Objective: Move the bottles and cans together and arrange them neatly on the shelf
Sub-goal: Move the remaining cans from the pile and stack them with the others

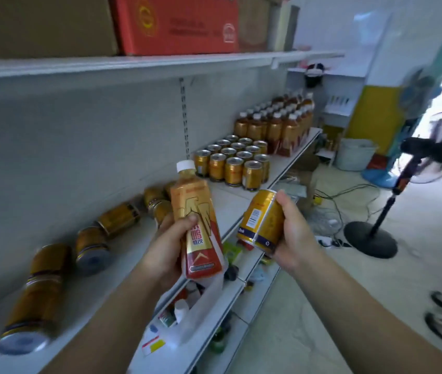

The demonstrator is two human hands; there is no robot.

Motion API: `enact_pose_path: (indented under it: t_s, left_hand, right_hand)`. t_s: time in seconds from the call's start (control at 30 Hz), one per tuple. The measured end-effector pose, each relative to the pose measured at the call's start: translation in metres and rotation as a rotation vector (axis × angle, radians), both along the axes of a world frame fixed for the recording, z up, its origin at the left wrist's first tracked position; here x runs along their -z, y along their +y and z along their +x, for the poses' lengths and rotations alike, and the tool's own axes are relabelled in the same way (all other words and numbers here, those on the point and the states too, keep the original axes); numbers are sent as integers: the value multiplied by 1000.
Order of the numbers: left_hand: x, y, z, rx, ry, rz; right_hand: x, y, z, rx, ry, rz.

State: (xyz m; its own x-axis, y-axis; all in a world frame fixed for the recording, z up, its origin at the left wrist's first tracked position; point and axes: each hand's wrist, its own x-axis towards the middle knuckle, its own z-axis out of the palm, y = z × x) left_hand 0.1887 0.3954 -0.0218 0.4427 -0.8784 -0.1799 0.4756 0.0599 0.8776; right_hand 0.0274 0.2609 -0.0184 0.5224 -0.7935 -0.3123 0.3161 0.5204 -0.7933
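Meanwhile the left hand [164, 248] grips a bottle [196, 220] and the right hand [294, 233] grips a can [261, 220], both held near the shelf [230, 203]; far right stand neat cans [232, 163] and bottles [276, 125].

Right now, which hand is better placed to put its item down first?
Probably right. The right hand grips a can, and the block of upright cans stands just ahead of it on the shelf. The left hand holds a bottle; the bottle rows stand farther along.
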Motion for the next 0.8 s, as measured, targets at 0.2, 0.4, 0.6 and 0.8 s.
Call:
enact_pose_path:
  t_s: [0.2, 0.4, 0.6, 0.8]
  left_hand:
    - [1, -100, -75, 190, -55, 8]
    - [1, -219, -146, 241, -5, 31]
    - [-10, -288, -164, 148, -106, 42]
    - [-17, -338, -125, -83, -346, 97]
  right_hand:
    - [-17, -73, -87, 83, 26, -144]
    - [-30, -175, -154, 132, 104, -232]
    - [-42, -258, -177, 116, 129, -334]
    - [-35, -318, -147, 76, 173, -465]
